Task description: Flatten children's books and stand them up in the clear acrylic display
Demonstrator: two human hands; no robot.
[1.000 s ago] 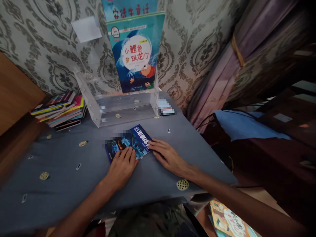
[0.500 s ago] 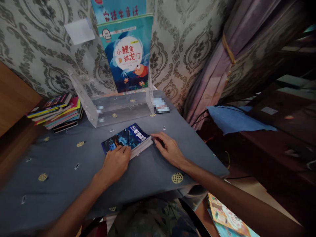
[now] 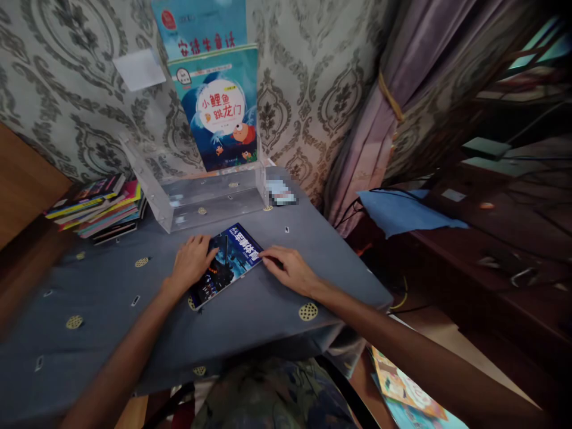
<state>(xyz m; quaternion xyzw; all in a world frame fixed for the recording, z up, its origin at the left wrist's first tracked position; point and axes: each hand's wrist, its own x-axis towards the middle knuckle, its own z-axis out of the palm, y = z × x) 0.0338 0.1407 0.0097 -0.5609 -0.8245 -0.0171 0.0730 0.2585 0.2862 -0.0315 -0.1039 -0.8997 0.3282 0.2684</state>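
Note:
A dark blue paperback (image 3: pixel 230 265) with white Chinese lettering and a battle-like picture on its cover lies closed and slanted on the cloth. My left hand (image 3: pixel 191 262) rests at its left edge, fingers stretched out and the thumb on the cover. At the right corner, the fingertips of my right hand (image 3: pixel 288 268) are closed on the book's edge, its thumb partly hidden. Behind the book stands a clear acrylic rack (image 3: pixel 214 205). It holds a teal picture book (image 3: pixel 223 113) upright, with a taller blue book (image 3: pixel 201 27) behind it.
A stack of thin books (image 3: pixel 102 205) lies at the table's left back. Grey patterned cloth (image 3: pixel 134 333) covers the table. A pixelated item (image 3: pixel 280 192) sits right of the rack. Purple curtain (image 3: pixel 370 149), blue cloth (image 3: pixel 402 211) and floor books (image 3: pixel 406 387) are to the right.
The book's cover and pages now lie flat and closed. My left hand has moved up and left from the lower edge to the left edge, its fingers spread. The right hand stays at the corner.

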